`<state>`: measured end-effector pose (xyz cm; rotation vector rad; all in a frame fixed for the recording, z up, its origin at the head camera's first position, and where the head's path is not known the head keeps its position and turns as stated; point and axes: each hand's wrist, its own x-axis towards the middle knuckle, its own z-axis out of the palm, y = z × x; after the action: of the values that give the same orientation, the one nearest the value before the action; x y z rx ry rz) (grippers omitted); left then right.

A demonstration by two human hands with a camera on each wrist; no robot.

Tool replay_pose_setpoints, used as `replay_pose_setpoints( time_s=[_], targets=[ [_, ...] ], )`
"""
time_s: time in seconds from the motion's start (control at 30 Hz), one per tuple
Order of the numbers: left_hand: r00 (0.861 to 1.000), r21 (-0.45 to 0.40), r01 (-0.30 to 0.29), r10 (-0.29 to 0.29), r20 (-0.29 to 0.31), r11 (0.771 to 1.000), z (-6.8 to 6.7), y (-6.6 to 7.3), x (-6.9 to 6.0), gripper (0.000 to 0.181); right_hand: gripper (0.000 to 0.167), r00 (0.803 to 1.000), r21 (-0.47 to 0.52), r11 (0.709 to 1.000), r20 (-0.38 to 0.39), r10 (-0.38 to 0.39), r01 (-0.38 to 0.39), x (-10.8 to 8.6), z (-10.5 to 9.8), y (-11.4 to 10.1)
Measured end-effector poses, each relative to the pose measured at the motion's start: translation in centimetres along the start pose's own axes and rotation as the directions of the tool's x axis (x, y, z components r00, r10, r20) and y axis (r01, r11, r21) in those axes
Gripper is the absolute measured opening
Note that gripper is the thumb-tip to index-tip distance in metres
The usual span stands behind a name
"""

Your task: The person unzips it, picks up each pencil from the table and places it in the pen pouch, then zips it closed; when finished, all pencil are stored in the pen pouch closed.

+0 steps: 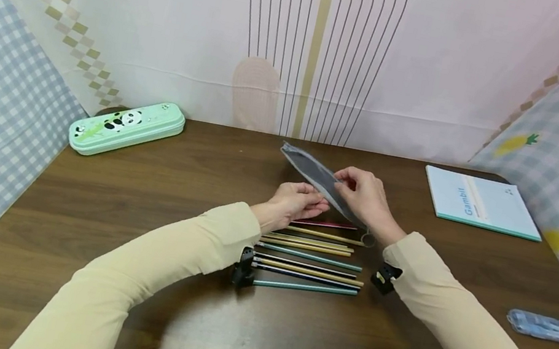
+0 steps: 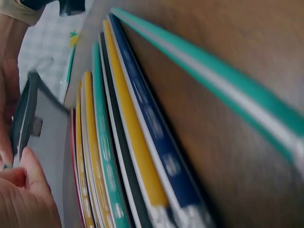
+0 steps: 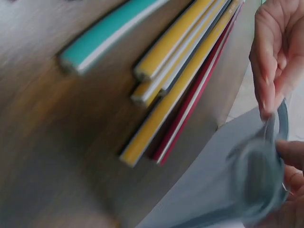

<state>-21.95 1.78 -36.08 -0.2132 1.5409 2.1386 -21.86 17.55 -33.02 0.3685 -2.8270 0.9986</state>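
Note:
A grey zip pouch (image 1: 309, 166) of thin, see-through material is held up over the far part of the table, its mouth partly spread. My left hand (image 1: 292, 203) pinches the near edge of its opening between thumb and fingers. On the far side, my right hand (image 1: 365, 197) grips the pouch's other edge. A ring-like loop (image 1: 368, 239) hangs at the pouch's right end and looks blurred in the right wrist view. Below the hands lies a row of pencils (image 1: 311, 258) in teal, yellow, dark blue, black and red, roughly parallel. My left forearm hides some of their ends.
A mint pencil case (image 1: 154, 122) with a panda print stands at the back left. At the back right lies a light blue notebook (image 1: 493, 206). Nearer, on the right, is a transparent bluish case (image 1: 554, 329). Cloth hangings surround the brown table (image 1: 151, 202).

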Motion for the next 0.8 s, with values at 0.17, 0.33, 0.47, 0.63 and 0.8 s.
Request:
replay_pose_setpoints(
  time_s=[0.17,0.33,0.47,0.63,0.8],
  targets=[
    [0.996,0.122,0.051,-0.059,0.062,0.991,-1.1,0.4,0.1,0.017,0.015,0.997,0.007,1.0,-0.071,0.014,-0.014,-0.5,-0.7,1.1],
    [0.995,0.273,0.004,-0.031,0.097,0.962,-2.9,1.3,0.1,0.029,0.018,0.995,0.012,0.997,-0.074,0.072,-0.071,-1.6,-1.8,2.4],
    [0.984,0.587,-0.126,0.026,0.175,0.799,-4.2,1.7,-0.3,0.026,0.021,0.992,0.023,0.994,-0.067,0.111,-0.11,-2.6,-2.5,3.3],
    [0.953,0.851,-0.3,0.096,0.287,0.431,-4.8,1.8,-0.6,0.018,0.023,0.989,0.052,0.99,-0.053,0.136,-0.133,-3.3,-2.8,3.8],
    [0.935,0.892,-0.353,0.092,0.341,0.283,-4.8,1.9,-0.6,0.013,0.026,0.985,0.094,0.982,-0.045,0.169,-0.164,-3.5,-2.7,4.0]
  ],
)
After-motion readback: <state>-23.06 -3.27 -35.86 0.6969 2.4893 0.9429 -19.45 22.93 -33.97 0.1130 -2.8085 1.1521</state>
